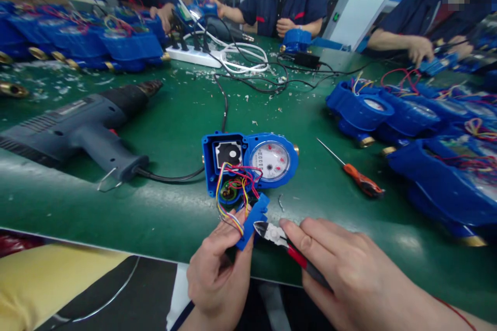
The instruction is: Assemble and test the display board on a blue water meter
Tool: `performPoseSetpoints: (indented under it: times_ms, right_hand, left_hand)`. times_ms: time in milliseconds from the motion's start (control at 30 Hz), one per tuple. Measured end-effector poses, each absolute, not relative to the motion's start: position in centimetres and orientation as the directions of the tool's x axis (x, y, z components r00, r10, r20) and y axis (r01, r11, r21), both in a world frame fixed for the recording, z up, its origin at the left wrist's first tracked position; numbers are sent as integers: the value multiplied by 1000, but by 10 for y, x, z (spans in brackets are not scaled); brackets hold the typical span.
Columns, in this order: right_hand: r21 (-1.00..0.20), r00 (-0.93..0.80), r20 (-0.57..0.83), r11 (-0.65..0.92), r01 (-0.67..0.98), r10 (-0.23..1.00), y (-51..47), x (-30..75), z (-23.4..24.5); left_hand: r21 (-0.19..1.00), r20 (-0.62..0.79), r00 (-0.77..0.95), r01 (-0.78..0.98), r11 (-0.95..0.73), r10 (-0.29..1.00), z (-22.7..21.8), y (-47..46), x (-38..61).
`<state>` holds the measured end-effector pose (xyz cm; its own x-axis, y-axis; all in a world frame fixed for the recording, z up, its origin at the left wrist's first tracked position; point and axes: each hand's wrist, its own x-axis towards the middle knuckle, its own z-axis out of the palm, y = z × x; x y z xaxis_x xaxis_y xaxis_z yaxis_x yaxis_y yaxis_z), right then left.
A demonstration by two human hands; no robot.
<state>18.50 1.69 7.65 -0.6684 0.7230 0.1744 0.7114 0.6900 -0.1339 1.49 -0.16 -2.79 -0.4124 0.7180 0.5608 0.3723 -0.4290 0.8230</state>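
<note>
A blue water meter [248, 163] lies open on the green table, its white dial facing up and coloured wires [235, 191] spilling from its body. My left hand [219, 274] pinches a small blue cover piece [252, 220] joined to those wires, at the table's near edge. My right hand [349, 274] grips red-handled cutting pliers [283, 243], whose jaws point left and sit just beside the blue piece.
A grey electric drill [83, 126] lies at the left, its black cord running toward the meter. An orange-handled screwdriver [355, 176] lies to the right. Several blue meters are piled at the right and far left. A white power strip [194, 56] and other workers are at the far side.
</note>
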Motion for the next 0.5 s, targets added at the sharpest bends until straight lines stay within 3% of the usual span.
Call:
performPoseSetpoints:
  times_ms: [267,433,500]
  right_hand:
    - [-189,-655,152,672,716,741,15,185,72]
    - [-379,-497,351,606,699,793,19,188,76]
    - [-398,-445,358,565,722,821,22,196,77]
  left_hand:
    - [822,553,-414,415,-391,723,-31,-1,13]
    - [905,424,-416,237,-354,805,-18,4,14]
    - [936,348,-442,118,-331,827,-13,6,14]
